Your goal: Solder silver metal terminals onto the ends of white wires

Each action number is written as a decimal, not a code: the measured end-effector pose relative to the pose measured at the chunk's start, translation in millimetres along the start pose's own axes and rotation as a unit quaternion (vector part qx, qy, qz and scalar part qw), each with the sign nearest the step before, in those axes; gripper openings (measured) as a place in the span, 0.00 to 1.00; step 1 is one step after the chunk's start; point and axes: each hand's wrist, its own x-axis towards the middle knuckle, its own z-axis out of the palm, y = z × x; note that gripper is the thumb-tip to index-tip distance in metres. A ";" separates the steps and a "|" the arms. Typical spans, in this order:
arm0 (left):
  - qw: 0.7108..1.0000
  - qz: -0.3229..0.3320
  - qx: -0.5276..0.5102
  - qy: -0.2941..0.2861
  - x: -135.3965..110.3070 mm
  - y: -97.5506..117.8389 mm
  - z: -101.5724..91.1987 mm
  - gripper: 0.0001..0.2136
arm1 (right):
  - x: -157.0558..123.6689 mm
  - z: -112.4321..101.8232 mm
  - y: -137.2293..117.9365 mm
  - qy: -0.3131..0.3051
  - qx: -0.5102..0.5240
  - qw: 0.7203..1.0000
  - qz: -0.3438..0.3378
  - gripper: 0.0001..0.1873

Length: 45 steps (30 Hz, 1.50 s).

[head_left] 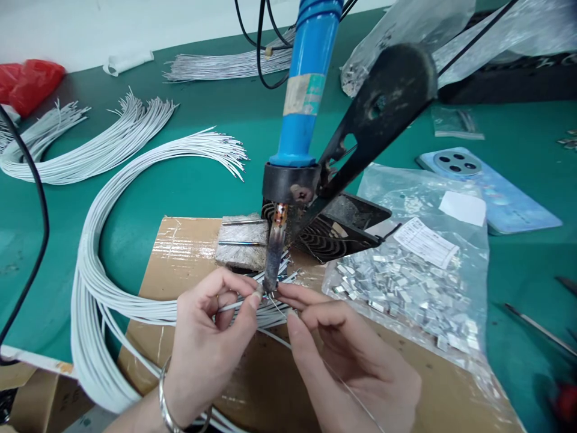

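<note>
A blue-handled soldering iron (306, 60) hangs tip-down in a black stand arm (383, 108). Just left of its tip, my left hand (216, 337) pinches a white wire (229, 305) between thumb and fingers. My right hand (360, 361) grips a thin strand of solder wire (349, 388), which runs from below up to the iron's tip. The joint at the tip is small and partly hidden by my fingertips. A thick bundle of white wires (112, 282) curves in from the left and passes under my hands, over a sheet of cardboard (180, 252).
Behind the iron sits a black fan (324, 234), beside a wire-topped cleaning pad (242, 243). Right of them lie a plastic bag of small metal parts (401, 288) and a blue phone (505, 195). More wire bundles (112, 144) rest at the back left. A black cable (36, 240) crosses the left edge.
</note>
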 end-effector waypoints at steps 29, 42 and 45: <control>1.000 0.010 -0.016 -0.005 -1.1 -0.7 -1.3 0.05 | -1.7 5.6 -4.3 0.031 0.016 0.999 0.011 0.11; 1.000 -0.006 0.012 -0.014 0.5 2.5 -0.1 0.06 | -3.2 6.7 -6.6 0.041 0.024 0.998 0.037 0.11; 1.000 -0.003 0.009 -0.008 0.0 3.4 1.0 0.06 | -3.7 7.6 -6.8 0.042 0.029 0.998 0.040 0.10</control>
